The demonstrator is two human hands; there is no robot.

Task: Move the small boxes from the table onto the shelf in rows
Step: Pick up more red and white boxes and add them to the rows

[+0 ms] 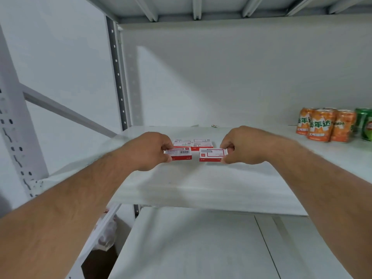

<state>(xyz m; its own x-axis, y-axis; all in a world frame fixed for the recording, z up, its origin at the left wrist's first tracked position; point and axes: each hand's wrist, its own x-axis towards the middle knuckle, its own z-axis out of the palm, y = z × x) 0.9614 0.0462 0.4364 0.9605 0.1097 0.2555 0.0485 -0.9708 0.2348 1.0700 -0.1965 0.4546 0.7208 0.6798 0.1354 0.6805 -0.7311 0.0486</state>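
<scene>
The left hand (pixel 150 151) is curled nearly closed, its fingertips and thumb pinching the left end of a small red-and-white box (pixel 179 153) whose top face carries a barcode. The right hand (pixel 239 147) is curled the same way, thumb underneath at the near edge and fingers over the far edge, gripping the right end of a second red-and-white box (pixel 212 155) with a white label panel. The two held boxes lie flat and side by side between the two sets of fingers, with a narrow gap separating them; whether they rest on the white metal shelf (pixel 197 184) or hang just above it cannot be told. Just beyond the fingertips, farther back on the same shelf board, sits a row of matching boxes (pixel 192 143), two across and touching each other, close behind the held pair. Well to the right of the right hand, on the same board, stands a cluster of orange soda cans (pixel 322 125), and at the far edge beside them green cans (pixel 365 124). Below the forearms a lower shelf board (pixel 201 248) shows bare white.
</scene>
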